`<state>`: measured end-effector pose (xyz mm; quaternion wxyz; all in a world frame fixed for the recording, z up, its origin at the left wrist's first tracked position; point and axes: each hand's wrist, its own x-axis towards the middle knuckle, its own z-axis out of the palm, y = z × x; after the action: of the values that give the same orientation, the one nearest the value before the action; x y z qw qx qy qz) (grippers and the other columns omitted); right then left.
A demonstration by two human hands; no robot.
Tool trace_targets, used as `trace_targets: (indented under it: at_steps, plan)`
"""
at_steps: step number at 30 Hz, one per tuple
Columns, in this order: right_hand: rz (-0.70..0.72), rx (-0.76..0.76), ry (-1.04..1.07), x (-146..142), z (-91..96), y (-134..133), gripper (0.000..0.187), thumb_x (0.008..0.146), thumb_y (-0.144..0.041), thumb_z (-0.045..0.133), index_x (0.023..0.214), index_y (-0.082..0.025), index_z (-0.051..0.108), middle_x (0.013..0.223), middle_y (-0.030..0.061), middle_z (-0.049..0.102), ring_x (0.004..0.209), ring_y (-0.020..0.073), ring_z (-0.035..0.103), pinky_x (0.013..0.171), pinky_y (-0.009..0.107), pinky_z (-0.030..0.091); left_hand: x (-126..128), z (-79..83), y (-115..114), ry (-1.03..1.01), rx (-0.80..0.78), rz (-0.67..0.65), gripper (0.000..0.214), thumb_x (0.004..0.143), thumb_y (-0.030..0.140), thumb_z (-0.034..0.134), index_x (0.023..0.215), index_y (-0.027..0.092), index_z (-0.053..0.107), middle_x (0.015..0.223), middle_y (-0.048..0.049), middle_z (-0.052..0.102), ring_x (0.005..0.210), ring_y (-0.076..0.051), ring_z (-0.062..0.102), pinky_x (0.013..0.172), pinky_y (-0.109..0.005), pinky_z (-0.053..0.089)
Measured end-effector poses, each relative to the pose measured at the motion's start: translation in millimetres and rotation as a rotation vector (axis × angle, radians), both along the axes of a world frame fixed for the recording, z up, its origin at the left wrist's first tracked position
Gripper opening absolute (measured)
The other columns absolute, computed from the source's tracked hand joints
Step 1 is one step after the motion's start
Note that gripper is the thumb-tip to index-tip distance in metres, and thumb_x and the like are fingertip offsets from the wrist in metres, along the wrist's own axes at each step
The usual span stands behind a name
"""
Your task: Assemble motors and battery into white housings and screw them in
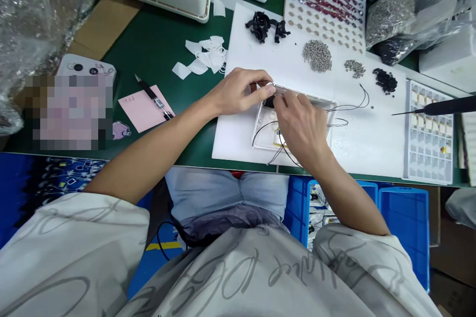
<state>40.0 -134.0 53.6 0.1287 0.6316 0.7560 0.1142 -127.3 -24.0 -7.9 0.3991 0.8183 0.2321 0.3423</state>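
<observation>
Both hands meet at the upper left corner of a shallow white plastic housing (pixel 265 131). My left hand (pixel 241 90) is closed, thumb and fingertips together at that corner; whatever is between them is too small to make out. My right hand (pixel 302 121) reaches over the housing with bent fingers, its fingertips pressed on a small black part (pixel 269 101) in the corner. Thin black wires (pixel 284 146) come out below my right hand, and more wires (pixel 357 105) stick out on the right. My right hand hides much of the housing's inside.
A white work mat (pixel 238 138) carries black clips (pixel 262 27), screw piles (pixel 317 56) and small black pieces (pixel 385 81). An electric screwdriver (pixel 446 106) juts in over a compartment tray (pixel 427 153). At left lie a pen (pixel 154 96), pink paper (pixel 139 119) and white scraps (pixel 208 57).
</observation>
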Motion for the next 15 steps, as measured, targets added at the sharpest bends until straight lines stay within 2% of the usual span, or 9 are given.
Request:
trace_targets:
  at_steps: [3, 6, 9, 11, 13, 15]
  plan:
    - [0.014, -0.078, 0.017, 8.4, 2.8, -0.4, 0.048, 0.104, -0.006, 0.023, 0.131, -0.013, 0.062, 0.113, 0.0132, 0.066, 0.093, 0.0173, 0.058, 0.057, 0.028, 0.023, -0.5, -0.4, 0.2, 0.008, -0.002, 0.000, 0.061, 0.104, 0.070, 0.043, 0.106, 0.018, 0.074, 0.092, -0.0075, 0.075, 0.084, -0.018, 0.069, 0.081, -0.033, 0.053]
    - [0.109, 0.013, 0.137, 30.7, 1.9, -11.6, 0.044, 0.109, -0.019, 0.036, 0.148, -0.016, 0.056, 0.122, 0.0129, 0.067, 0.103, 0.0188, 0.063, 0.057, 0.026, 0.031, -2.6, -0.2, 0.5, 0.018, 0.027, 0.012, 0.062, 0.103, 0.071, 0.044, 0.121, 0.019, 0.072, 0.108, -0.0092, 0.077, 0.096, -0.020, 0.071, 0.088, -0.036, 0.057]
    - [0.131, 0.308, 0.326, 58.4, -4.0, -32.4, 0.037, 0.109, -0.028, 0.047, 0.140, -0.019, 0.064, 0.119, 0.0104, 0.070, 0.104, 0.0161, 0.067, 0.064, 0.024, 0.045, -4.1, 5.7, -1.6, 0.032, 0.161, 0.087, 0.055, 0.101, 0.067, 0.053, 0.134, 0.025, 0.067, 0.130, -0.0107, 0.073, 0.116, -0.026, 0.069, 0.101, -0.044, 0.057]
    - [0.107, 0.491, 0.426, 72.8, -11.6, -48.2, 0.030, 0.108, -0.025, 0.050, 0.130, -0.018, 0.070, 0.110, 0.0090, 0.072, 0.098, 0.0131, 0.069, 0.070, 0.023, 0.051, -1.4, 13.2, -6.4, 0.075, 0.289, 0.145, 0.041, 0.102, 0.057, 0.057, 0.128, 0.027, 0.070, 0.137, -0.0100, 0.069, 0.126, -0.029, 0.065, 0.109, -0.052, 0.053]
    - [0.131, 0.577, 0.493, 80.8, -21.5, -62.9, 0.026, 0.105, -0.021, 0.053, 0.123, -0.017, 0.071, 0.103, 0.0082, 0.073, 0.094, 0.0119, 0.069, 0.074, 0.023, 0.055, 6.0, 21.6, -14.2, 0.170, 0.404, 0.156, 0.028, 0.104, 0.045, 0.058, 0.118, 0.027, 0.074, 0.140, -0.0088, 0.067, 0.132, -0.032, 0.061, 0.113, -0.058, 0.049]
    - [0.192, 0.566, 0.514, 83.4, -31.9, -74.7, 0.023, 0.103, -0.018, 0.056, 0.121, -0.016, 0.071, 0.102, 0.0082, 0.073, 0.095, 0.0125, 0.070, 0.079, 0.024, 0.057, 17.1, 29.0, -23.5, 0.316, 0.485, 0.123, 0.022, 0.104, 0.036, 0.057, 0.110, 0.026, 0.075, 0.143, -0.0084, 0.066, 0.135, -0.034, 0.058, 0.113, -0.061, 0.047]
